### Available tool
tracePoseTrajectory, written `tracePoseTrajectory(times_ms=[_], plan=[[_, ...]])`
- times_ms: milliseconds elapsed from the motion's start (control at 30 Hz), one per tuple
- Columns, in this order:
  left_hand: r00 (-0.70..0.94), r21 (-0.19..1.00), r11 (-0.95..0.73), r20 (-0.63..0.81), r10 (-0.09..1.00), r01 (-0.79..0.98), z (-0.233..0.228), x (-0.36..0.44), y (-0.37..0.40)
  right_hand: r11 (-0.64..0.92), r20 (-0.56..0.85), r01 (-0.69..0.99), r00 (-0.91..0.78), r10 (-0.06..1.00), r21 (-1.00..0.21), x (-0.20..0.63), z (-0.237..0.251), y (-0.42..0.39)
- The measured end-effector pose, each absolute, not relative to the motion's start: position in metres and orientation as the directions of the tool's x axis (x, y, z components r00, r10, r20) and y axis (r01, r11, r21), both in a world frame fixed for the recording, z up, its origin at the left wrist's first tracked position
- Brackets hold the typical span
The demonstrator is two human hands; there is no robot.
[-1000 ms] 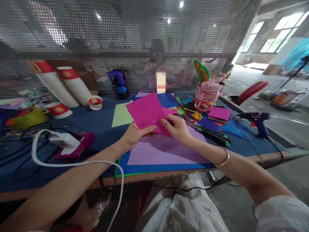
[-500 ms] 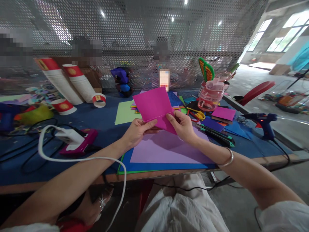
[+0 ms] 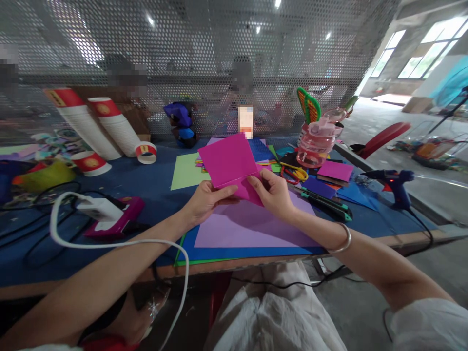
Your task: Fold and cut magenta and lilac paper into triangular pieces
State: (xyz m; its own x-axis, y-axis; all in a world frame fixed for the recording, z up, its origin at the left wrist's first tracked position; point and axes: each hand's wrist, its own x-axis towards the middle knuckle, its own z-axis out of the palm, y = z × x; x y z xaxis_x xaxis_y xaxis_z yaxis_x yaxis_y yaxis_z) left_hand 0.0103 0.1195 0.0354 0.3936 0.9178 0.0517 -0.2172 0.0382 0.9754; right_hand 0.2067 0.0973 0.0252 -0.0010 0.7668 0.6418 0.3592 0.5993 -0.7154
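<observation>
A folded magenta paper sheet [image 3: 228,161] is held up above the table by both hands. My left hand [image 3: 204,201] pinches its lower left edge between thumb and fingers. My right hand [image 3: 273,191] grips its lower right part, thumb on top near the fold; a silver bangle [image 3: 341,240] is on that wrist. Under the hands a lilac sheet [image 3: 252,225] lies on a blue sheet [image 3: 234,253] near the table's front edge.
Stacked paper cups [image 3: 93,127] lie at the back left. A white charger [image 3: 98,209] with its cable sits on a magenta box. A pink water bottle [image 3: 316,141], scissors [image 3: 294,173], a utility knife [image 3: 325,204], coloured papers and a blue glue gun [image 3: 393,184] crowd the right. A perforated metal screen [image 3: 204,58] closes the back.
The magenta sheet stays pinched in both hands; it rose slightly and came back down, and the fingers shifted a little along the fold. The view swayed too.
</observation>
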Motion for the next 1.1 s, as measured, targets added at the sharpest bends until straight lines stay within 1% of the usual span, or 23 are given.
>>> tracePoseTrajectory(times_ms=[100, 267, 367, 533, 733, 833, 1000, 1100], plan=[[0.387, 0.985, -0.015, 0.081, 0.919, -0.171, 0.034, 0.014, 0.115, 0.618, 0.651, 0.359, -0.035, 0.758, -0.700, 0.204, 0.025, 0.094], [0.436, 0.996, -0.081, 0.091, 0.895, -0.040, 0.037, 0.015, 0.109, 0.582, 0.612, 0.397, -0.064, 0.789, -0.710, 0.204, 0.025, 0.092], [0.442, 0.991, -0.133, 0.124, 0.888, -0.011, 0.040, 0.014, 0.107, 0.588, 0.618, 0.423, -0.081, 0.782, -0.689, 0.206, 0.028, 0.091], [0.455, 0.987, -0.156, 0.150, 0.878, -0.023, 0.043, 0.014, 0.105, 0.610, 0.651, 0.470, -0.093, 0.753, -0.639, 0.208, 0.033, 0.090], [0.405, 0.972, -0.235, 0.225, 0.886, -0.027, 0.043, 0.015, 0.106, 0.621, 0.674, 0.478, -0.079, 0.735, -0.621, 0.207, 0.035, 0.090], [0.386, 0.970, -0.242, 0.236, 0.892, -0.033, 0.043, 0.015, 0.106, 0.620, 0.671, 0.481, -0.084, 0.737, -0.620, 0.208, 0.036, 0.089], [0.420, 0.964, -0.265, 0.247, 0.873, -0.017, 0.043, 0.015, 0.106, 0.645, 0.698, 0.467, -0.080, 0.712, -0.605, 0.209, 0.037, 0.090], [0.398, 0.969, -0.243, 0.236, 0.886, -0.035, 0.043, 0.014, 0.109, 0.637, 0.695, 0.468, -0.064, 0.716, -0.613, 0.211, 0.035, 0.093]])
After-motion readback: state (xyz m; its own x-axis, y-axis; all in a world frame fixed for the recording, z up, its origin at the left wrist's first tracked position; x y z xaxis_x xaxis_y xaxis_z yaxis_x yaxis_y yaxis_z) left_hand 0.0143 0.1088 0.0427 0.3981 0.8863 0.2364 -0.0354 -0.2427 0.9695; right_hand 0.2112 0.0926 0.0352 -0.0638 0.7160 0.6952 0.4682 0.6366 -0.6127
